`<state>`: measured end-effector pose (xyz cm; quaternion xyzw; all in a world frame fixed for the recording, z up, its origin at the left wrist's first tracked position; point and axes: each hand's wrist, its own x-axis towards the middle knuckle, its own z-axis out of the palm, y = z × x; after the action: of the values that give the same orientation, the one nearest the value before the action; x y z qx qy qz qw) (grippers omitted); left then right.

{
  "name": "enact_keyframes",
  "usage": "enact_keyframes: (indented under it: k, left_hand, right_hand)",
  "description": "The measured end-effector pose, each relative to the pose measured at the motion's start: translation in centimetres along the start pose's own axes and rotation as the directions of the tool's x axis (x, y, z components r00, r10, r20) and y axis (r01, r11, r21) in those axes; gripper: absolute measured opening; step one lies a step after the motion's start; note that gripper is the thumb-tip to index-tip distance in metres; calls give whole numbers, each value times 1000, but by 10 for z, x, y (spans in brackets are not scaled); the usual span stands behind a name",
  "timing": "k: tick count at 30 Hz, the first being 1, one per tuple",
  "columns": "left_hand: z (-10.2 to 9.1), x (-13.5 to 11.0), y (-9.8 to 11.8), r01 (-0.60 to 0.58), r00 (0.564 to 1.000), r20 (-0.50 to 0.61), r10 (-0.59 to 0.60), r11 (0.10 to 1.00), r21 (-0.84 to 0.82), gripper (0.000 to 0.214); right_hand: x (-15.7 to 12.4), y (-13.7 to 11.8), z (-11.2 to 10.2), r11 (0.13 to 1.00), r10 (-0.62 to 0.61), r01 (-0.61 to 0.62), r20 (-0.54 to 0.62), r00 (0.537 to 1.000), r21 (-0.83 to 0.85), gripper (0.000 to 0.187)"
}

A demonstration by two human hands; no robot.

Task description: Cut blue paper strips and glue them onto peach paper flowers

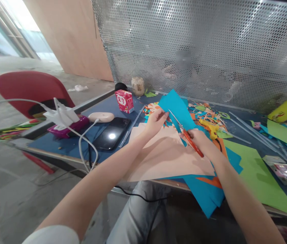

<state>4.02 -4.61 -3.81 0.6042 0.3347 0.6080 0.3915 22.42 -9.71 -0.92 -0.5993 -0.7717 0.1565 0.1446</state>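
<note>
My left hand [157, 121] pinches the left edge of a blue sheet of paper [176, 104], held up above the table. My right hand [198, 137] is closed around orange-handled scissors [190, 141]. Their blades point up and left along the blue sheet, with the tip near my left fingertips. How far apart the blades are is hard to see. Beneath both hands lies a large pale peach sheet [156, 161], with more blue paper [206, 198] and orange paper sticking out under it and over the table's front edge.
Paper scraps [207, 110] and a yellow glue gun [209, 128] lie behind my right hand. Green sheets [256, 176] and clear sticks [255, 130] are at right. Leftward are a phone [113, 133], white cables [82, 145], a pink box [124, 101] and a red chair [31, 89]. Perforated metal [196, 44] stands behind.
</note>
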Motion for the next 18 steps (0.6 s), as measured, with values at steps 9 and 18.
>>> enact_keyframes:
  k: [9, 18]
  left_hand:
    - [0, -1, -1, -22, 999, 27, 21, 999, 41, 23]
    - [1, -2, 2, 8, 1000, 12, -8, 1000, 17, 25]
  right_hand:
    - [0, -1, -1, 999, -22, 23, -25, 999, 46, 50]
    - [-3, -9, -5, 997, 1, -1, -1, 1000, 79, 40]
